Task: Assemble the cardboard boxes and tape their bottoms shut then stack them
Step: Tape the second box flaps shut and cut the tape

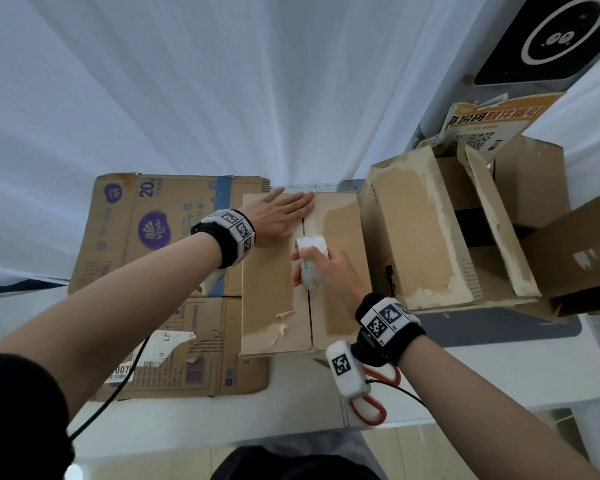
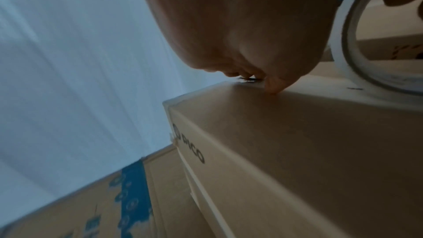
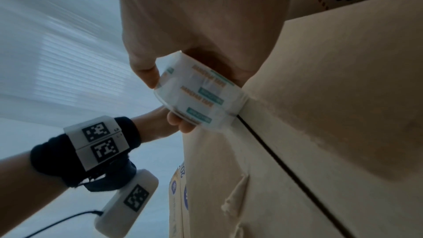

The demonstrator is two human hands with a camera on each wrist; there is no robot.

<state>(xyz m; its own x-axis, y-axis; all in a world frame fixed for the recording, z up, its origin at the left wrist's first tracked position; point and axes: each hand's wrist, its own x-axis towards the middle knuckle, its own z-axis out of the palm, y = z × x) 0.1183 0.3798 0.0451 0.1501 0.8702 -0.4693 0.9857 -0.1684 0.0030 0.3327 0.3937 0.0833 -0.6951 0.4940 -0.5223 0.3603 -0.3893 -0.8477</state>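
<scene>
A brown cardboard box point(image 1: 267, 306) stands on the table with its two flaps folded together and a dark seam point(image 1: 308, 317) down the middle. My left hand point(image 1: 281, 211) lies flat with straight fingers on the far end of the box, pressing the flaps; its palm point(image 2: 240, 24) fills the left wrist view. My right hand point(image 1: 329, 268) grips a roll of clear tape point(image 1: 310, 261) on the seam at mid-box. In the right wrist view the tape roll point(image 3: 201, 95) touches the box point(image 3: 320, 115), with tape stuck over the seam behind it.
A flattened printed carton point(image 1: 146, 244) lies under and left of the box. More assembled and torn boxes point(image 1: 423, 230) crowd the right side. Red-handled scissors point(image 1: 374, 407) lie near the table's front edge, under my right wrist. A white curtain hangs behind.
</scene>
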